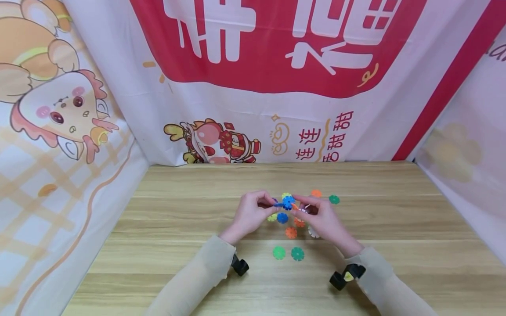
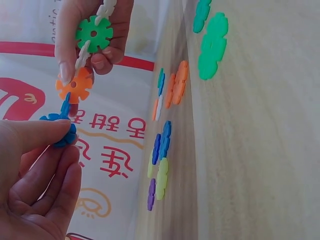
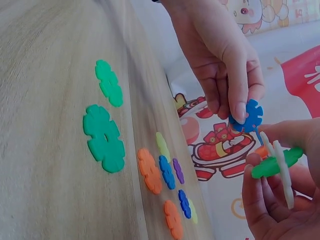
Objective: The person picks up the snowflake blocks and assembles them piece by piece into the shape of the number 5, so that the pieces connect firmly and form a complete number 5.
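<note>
Above the table, both hands hold a chain of slotted plastic snowflake discs. My left hand (image 1: 251,213) pinches the blue disc (image 2: 62,134) at one end between thumb and fingers. A second blue disc (image 2: 66,106), seen edge-on, links it to an orange disc (image 2: 75,86). My right hand (image 1: 322,215) pinches the orange disc with thumb and fingertips. Beyond it, the chain runs on through a white disc (image 2: 82,55), a green disc (image 2: 95,33) and another white disc (image 2: 106,9), close against the right palm. The right wrist view shows the green and white discs crossing at angles.
Loose discs lie on the wooden table under the hands: light green (image 1: 279,253), dark green (image 1: 298,253), orange (image 1: 291,232), blue (image 1: 282,218), purple (image 2: 151,195) and others. A printed cloth (image 1: 253,101) hangs along the back edge, with more cloth at both sides.
</note>
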{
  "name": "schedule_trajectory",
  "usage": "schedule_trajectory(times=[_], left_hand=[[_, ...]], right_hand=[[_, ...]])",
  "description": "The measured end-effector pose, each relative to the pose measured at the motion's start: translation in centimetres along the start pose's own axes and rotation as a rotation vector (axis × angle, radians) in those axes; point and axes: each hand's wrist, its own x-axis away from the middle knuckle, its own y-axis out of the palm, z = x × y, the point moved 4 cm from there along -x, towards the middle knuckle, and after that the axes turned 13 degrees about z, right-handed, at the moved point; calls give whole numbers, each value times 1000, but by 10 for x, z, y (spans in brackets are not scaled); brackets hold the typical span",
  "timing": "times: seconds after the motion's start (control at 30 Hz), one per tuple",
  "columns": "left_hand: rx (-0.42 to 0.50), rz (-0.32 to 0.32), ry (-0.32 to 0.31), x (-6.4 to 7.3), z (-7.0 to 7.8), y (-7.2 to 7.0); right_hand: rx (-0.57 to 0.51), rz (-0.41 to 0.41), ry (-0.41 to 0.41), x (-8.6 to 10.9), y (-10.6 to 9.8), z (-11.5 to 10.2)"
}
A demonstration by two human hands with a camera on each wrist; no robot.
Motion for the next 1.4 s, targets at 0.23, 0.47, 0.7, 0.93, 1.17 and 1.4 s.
schedule_trajectory(times=[0.23, 0.47, 0.7, 0.93, 1.17, 1.4], left_hand=[[23, 15, -2, 0, 0, 0], [11, 27, 31, -1, 2, 1], [22, 57, 30, -1, 1, 0], [20, 50, 15, 0, 1, -1], [24, 52, 10, -1, 1, 0], [32, 71, 15, -3, 3, -2]], right_hand=[[-8, 22, 2, 1, 3, -3], [-4, 49, 16, 2, 6, -5], [2, 76, 37, 3, 8, -6], [11, 80, 54, 2, 9, -6], [-14, 67, 54, 2, 12, -3], [-66, 57, 38, 3, 11, -2]])
